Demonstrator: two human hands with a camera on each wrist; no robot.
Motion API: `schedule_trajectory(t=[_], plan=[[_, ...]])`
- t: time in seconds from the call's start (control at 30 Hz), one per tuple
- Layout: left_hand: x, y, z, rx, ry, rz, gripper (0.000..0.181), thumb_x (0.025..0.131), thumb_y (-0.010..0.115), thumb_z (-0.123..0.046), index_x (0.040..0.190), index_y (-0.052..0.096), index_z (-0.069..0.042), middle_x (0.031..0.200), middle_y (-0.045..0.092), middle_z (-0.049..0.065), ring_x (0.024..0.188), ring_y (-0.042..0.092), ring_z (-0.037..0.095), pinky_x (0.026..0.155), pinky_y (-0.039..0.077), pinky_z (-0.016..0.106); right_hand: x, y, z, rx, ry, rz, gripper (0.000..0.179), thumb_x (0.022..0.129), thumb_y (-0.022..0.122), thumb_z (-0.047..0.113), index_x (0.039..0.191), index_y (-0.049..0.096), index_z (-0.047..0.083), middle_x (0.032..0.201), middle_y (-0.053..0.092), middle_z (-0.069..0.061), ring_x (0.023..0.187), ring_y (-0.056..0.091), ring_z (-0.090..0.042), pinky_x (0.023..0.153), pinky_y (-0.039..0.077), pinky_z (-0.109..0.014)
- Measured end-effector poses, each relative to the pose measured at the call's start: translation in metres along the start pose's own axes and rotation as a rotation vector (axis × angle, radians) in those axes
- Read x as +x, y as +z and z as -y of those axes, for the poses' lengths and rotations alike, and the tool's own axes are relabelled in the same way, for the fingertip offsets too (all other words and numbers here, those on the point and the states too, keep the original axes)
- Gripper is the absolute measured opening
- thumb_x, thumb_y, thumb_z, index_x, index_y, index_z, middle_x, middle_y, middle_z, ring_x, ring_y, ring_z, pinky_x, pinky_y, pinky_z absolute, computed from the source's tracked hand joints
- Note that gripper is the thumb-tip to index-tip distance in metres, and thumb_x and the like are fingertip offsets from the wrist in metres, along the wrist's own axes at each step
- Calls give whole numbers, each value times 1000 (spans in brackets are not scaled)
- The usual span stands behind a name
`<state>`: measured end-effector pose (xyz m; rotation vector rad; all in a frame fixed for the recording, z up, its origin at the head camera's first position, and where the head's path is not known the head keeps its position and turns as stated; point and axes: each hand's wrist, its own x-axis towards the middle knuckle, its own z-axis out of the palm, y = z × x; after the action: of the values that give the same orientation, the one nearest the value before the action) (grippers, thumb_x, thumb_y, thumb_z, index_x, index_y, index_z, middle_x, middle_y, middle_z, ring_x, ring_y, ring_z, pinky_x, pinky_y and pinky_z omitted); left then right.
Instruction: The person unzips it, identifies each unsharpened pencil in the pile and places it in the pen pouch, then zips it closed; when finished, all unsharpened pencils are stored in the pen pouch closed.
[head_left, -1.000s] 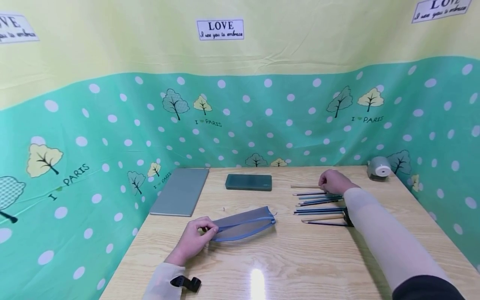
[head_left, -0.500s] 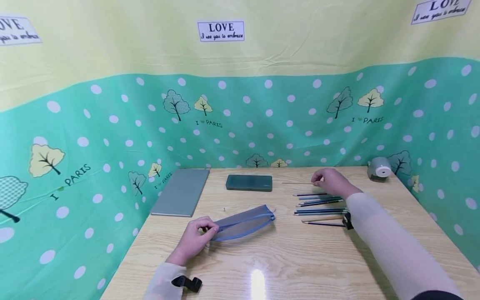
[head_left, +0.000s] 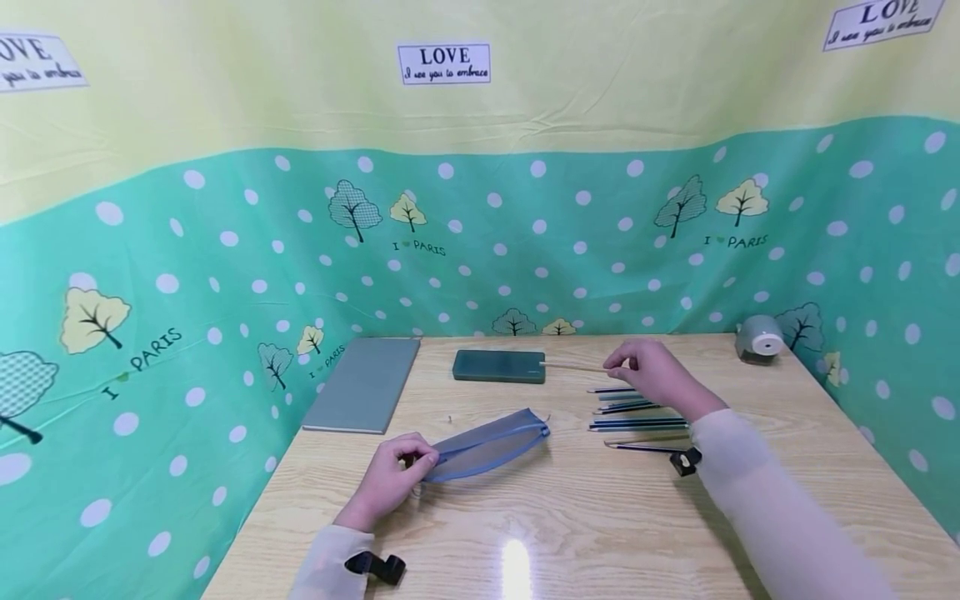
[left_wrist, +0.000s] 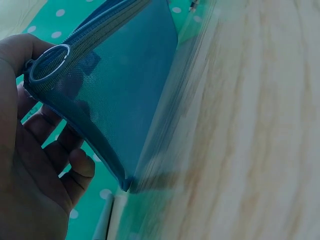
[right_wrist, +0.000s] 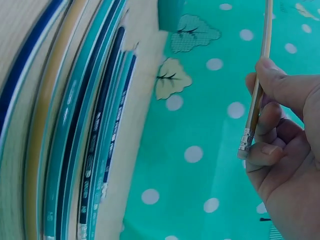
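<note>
A right hand [head_left: 654,377] pinches a slim, natural-wood pencil [head_left: 572,367] between thumb and fingers, towards its metal-collared eraser end. The pencil is held above the table, pointing left; from the head view its far end overlaps the box behind, though I cannot tell whether they touch. It looks light and stiff, with a smooth barrel likely to roll if let lie; mid-barrel seems the steadiest hold.

A left hand [head_left: 393,473] pinches one corner of a blue, see-through mesh zip pouch [left_wrist: 125,85] with a round ring pull [left_wrist: 50,64]. The pouch's mouth gapes along its upper edge. It seems soft and nearly weightless, liable to sag, so its firmer zipped rim is the place to grip.

Beneath and beside the right hand lies a row of blue, teal and natural-wood pencils [head_left: 637,425], perhaps eight or nine; overlap prevents a sure count.

Farther out, on one pale wood-grain table [head_left: 600,525], I count one dark-green rectangular box [head_left: 498,367], one flat grey-green notebook [head_left: 362,385] at left, and one grey sharpener with a round white front [head_left: 759,337] at right.
</note>
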<state>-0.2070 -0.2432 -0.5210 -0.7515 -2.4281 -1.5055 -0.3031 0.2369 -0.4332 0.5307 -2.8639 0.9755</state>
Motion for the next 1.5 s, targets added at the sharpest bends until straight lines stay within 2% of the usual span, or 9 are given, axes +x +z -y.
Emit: schedule_trajectory(t=[0.17,0.3,0.47,0.77,1.0,1.33,1.5], plan=[[0,1,-1,-14,-2,1,14,98,74,-9,90,79,-19,85,69,-3,71,57,12,61,48,29,-10,2,14,-21,-56,-34,9,99,75,13,104,80,17,98,68,4,75,51,-19,61,46,-34],[1,2,-1,-29,3,2,14,99,72,-10,90,78,-18,84,69,-2,70,57,12,60,49,30,-17,3,26,-37,-124,-61,9,97,77,10,100,80,18,95,68,7,76,52,-18,65,47,-34],[1,2,-2,-33,3,1,13,100,72,-10,89,77,-17,83,68,-2,70,57,12,60,49,30,-24,6,42,-41,-149,-71,12,95,79,11,97,80,23,93,64,12,79,54,-17,67,48,-34],[1,4,-3,-47,1,5,13,99,73,-10,91,78,-19,83,68,-2,70,57,13,61,48,30,-32,23,67,-35,-238,-19,14,92,82,11,94,80,25,88,62,16,73,53,-10,64,49,-30],[0,6,-4,-70,-3,12,10,98,74,-9,94,79,-17,86,71,-1,70,58,13,61,48,29,-32,38,86,-86,-320,35,15,92,82,15,95,80,29,88,60,20,81,57,-4,71,51,-31],[0,7,-3,-73,-3,12,10,98,74,-9,94,79,-17,85,70,-1,70,58,12,61,48,28,-29,66,106,-183,-449,30,13,87,86,12,93,82,24,90,61,12,83,59,-11,70,50,-28],[1,7,-4,-79,1,6,9,98,74,-8,93,79,-14,84,70,0,70,58,11,60,48,28,-27,80,112,-213,-495,-1,12,86,88,14,92,83,22,88,60,10,80,55,-8,67,48,-26]])
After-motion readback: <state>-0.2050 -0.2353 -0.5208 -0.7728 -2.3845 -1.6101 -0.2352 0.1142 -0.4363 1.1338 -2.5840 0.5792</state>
